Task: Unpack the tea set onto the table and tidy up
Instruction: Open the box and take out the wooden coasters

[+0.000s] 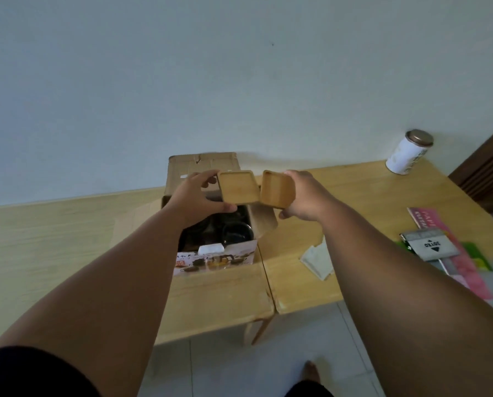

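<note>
While both coasters are held over the box, status reads as follows.

Left hand (199,193): my fingers are closed on the left bamboo coaster (238,186), thumb beneath, recessed face toward me.
Right hand (302,196): closed on the right bamboo coaster (277,189), tilted on edge, thumb under its lower corner.
Relation: the two coasters meet edge to edge, or nearly; I cannot tell which. Both hang above the open cardboard box (211,253).
Box contents: dark tea ware (236,233) sits inside, directly below my hands; a white object (211,249) rests at the near rim.
Clear table (354,190): lies to the right, nearer my right hand.
Next move, judged: set down right coaster first, then left beside it.
</note>
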